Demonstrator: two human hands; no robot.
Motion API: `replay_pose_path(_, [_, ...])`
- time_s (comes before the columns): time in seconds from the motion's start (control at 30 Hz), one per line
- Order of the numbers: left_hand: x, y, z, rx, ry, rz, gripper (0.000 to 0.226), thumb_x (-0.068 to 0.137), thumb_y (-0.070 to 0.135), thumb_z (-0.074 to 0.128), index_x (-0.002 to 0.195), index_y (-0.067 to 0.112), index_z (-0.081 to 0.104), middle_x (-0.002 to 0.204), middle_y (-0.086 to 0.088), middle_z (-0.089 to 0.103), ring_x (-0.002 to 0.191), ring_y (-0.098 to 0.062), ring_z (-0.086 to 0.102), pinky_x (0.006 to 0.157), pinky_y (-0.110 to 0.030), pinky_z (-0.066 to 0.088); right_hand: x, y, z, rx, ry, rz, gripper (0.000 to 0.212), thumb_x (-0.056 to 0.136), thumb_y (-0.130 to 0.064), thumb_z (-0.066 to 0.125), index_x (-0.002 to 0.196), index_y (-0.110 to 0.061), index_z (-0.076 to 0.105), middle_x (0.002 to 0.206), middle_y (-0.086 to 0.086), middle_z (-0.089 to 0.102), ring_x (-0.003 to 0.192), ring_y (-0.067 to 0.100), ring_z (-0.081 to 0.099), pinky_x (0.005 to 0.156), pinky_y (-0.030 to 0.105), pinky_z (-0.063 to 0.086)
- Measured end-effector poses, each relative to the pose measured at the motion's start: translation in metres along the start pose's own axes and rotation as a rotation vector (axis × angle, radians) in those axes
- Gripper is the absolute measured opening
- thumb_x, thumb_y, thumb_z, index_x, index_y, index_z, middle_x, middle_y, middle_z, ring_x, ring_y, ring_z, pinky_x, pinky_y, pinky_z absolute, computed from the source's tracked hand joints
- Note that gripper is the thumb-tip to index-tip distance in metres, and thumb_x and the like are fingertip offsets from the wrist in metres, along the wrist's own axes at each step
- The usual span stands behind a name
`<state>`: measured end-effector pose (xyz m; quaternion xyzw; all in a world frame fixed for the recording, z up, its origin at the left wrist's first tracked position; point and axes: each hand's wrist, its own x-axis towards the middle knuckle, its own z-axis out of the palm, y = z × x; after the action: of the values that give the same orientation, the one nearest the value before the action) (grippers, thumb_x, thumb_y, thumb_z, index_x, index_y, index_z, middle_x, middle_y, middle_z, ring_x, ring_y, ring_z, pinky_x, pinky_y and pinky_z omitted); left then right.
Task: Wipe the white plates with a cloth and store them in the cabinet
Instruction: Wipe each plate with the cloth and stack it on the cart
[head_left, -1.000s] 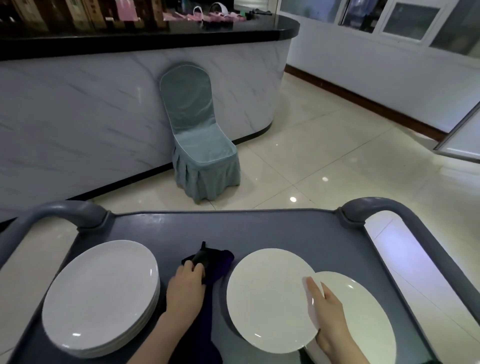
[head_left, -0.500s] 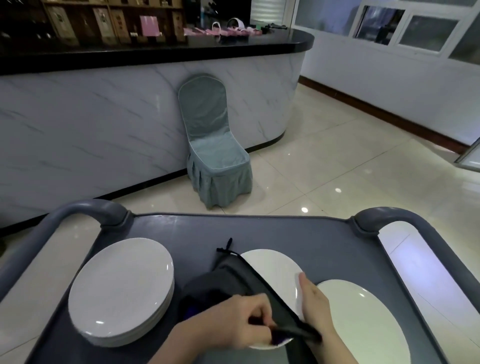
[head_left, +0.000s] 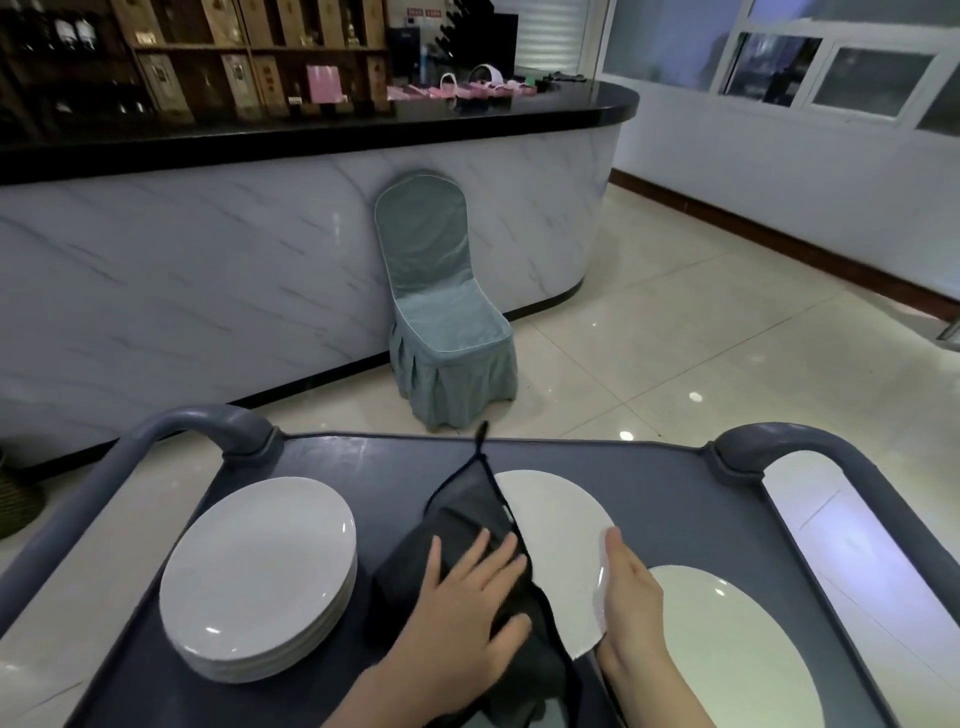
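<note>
Stack of white plates (head_left: 258, 577) sits left on the cart (head_left: 675, 499), untouched. Left hand (head_left: 462, 608), fingers spread, presses dark cloth (head_left: 467, 525) flat onto middle plate (head_left: 558, 540). Cloth's long axis runs near-to-far, its loop pointing away. Right hand (head_left: 631, 603), fingers together, steadies the plate's rim; another plate (head_left: 727, 639) lies right. Best: wipe in full circles, rim held firm.

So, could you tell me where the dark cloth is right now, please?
In the head view, the dark cloth lies at the cart's centre, draped over the left part of the middle plate under the flat left hand, right of the plate stack.
</note>
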<state>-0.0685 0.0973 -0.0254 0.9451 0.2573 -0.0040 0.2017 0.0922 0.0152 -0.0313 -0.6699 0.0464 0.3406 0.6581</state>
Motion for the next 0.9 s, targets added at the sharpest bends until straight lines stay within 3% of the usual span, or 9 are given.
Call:
replay_pose_path(0.07, [-0.007, 0.009, 0.0, -0.103, -0.062, 0.122, 0.069, 0.086, 0.058, 0.022, 0.151, 0.038, 0.027, 0.155, 0.033, -0.001, 0.145, 0.004, -0.015, 0.115, -0.043, -0.022, -0.002, 0.0, 0.0, 0.033, -0.002, 0.006, 0.027, 0.099, -0.036, 0.057, 0.099, -0.012, 0.069, 0.111, 0.004, 0.07, 0.1, 0.023, 0.064, 0.096, 0.037, 0.048])
replay_pose_path(0.13, [-0.007, 0.012, -0.007, -0.275, -0.04, 0.162, 0.055, 0.091, 0.049, 0.031, 0.143, 0.037, 0.045, 0.153, 0.033, 0.021, 0.144, 0.011, 0.003, 0.119, -0.035, -0.014, -0.005, 0.002, 0.001, 0.052, -0.008, 0.023, 0.029, 0.099, -0.037, 0.056, 0.104, -0.012, 0.068, 0.115, 0.004, 0.067, 0.109, 0.026, 0.062, 0.106, 0.045, 0.045])
replay_pose_path(0.23, [0.004, 0.002, -0.022, -0.407, 0.38, 0.027, 0.036, 0.094, 0.026, 0.056, 0.129, 0.026, 0.063, 0.138, 0.017, 0.055, 0.134, 0.004, 0.041, 0.12, -0.038, 0.022, -0.01, 0.002, 0.002, 0.074, -0.021, 0.009, 0.025, 0.099, -0.036, 0.056, 0.092, -0.015, 0.069, 0.11, 0.002, 0.07, 0.104, 0.024, 0.064, 0.1, 0.042, 0.049])
replay_pose_path(0.3, [0.011, -0.004, -0.026, -0.202, 0.499, -0.031, 0.052, 0.093, 0.027, 0.061, 0.143, 0.019, 0.048, 0.153, 0.005, 0.038, 0.146, -0.015, 0.028, 0.121, -0.044, 0.021, -0.014, -0.002, 0.004, 0.069, -0.029, -0.014, 0.026, 0.099, -0.035, 0.056, 0.092, -0.015, 0.071, 0.102, 0.002, 0.073, 0.098, 0.022, 0.067, 0.087, 0.036, 0.052])
replay_pose_path(0.4, [0.011, -0.002, -0.014, 0.059, 0.261, 0.015, 0.066, 0.097, 0.05, 0.038, 0.155, 0.028, 0.016, 0.161, 0.013, -0.001, 0.15, -0.017, -0.008, 0.122, -0.049, 0.006, -0.015, -0.012, 0.007, 0.047, -0.01, -0.076, 0.029, 0.099, -0.036, 0.057, 0.086, -0.013, 0.071, 0.091, 0.0, 0.073, 0.087, 0.019, 0.067, 0.071, 0.031, 0.05])
replay_pose_path(0.47, [0.002, 0.002, -0.007, 0.065, 0.161, 0.082, 0.066, 0.093, 0.054, 0.031, 0.155, 0.034, 0.016, 0.161, 0.019, -0.003, 0.15, -0.012, -0.011, 0.122, -0.048, 0.001, -0.013, -0.018, 0.006, 0.051, 0.009, -0.091, 0.028, 0.098, -0.037, 0.058, 0.091, -0.013, 0.071, 0.094, -0.001, 0.071, 0.087, 0.016, 0.065, 0.07, 0.029, 0.047])
replay_pose_path(0.6, [-0.004, 0.012, -0.001, 0.099, 0.176, 0.267, 0.049, 0.095, 0.045, 0.04, 0.142, 0.035, 0.048, 0.155, 0.02, 0.031, 0.147, -0.01, 0.022, 0.117, -0.05, 0.01, -0.018, -0.02, 0.009, 0.117, 0.009, -0.047, 0.03, 0.098, -0.038, 0.058, 0.095, -0.012, 0.07, 0.097, 0.007, 0.074, 0.087, 0.018, 0.067, 0.083, 0.036, 0.05])
replay_pose_path(0.8, [0.044, 0.006, -0.016, 0.07, 0.169, 0.036, 0.057, 0.102, 0.049, 0.015, 0.154, 0.039, -0.007, 0.155, 0.026, -0.024, 0.145, -0.004, -0.023, 0.121, -0.039, -0.012, -0.035, -0.009, 0.026, 0.054, -0.058, -0.085, 0.034, 0.099, -0.034, 0.056, 0.077, -0.018, 0.076, 0.078, -0.007, 0.077, 0.079, 0.011, 0.071, 0.068, 0.028, 0.05])
replay_pose_path(0.9, [0.04, -0.007, -0.019, 0.031, 0.199, -0.09, 0.059, 0.102, 0.051, 0.018, 0.151, 0.038, -0.013, 0.156, 0.021, -0.025, 0.147, -0.008, -0.023, 0.118, -0.034, -0.016, -0.032, -0.023, 0.026, 0.043, 0.002, -0.154, 0.034, 0.099, -0.034, 0.057, 0.084, -0.007, 0.071, 0.082, -0.003, 0.072, 0.08, 0.015, 0.065, 0.069, 0.028, 0.049])
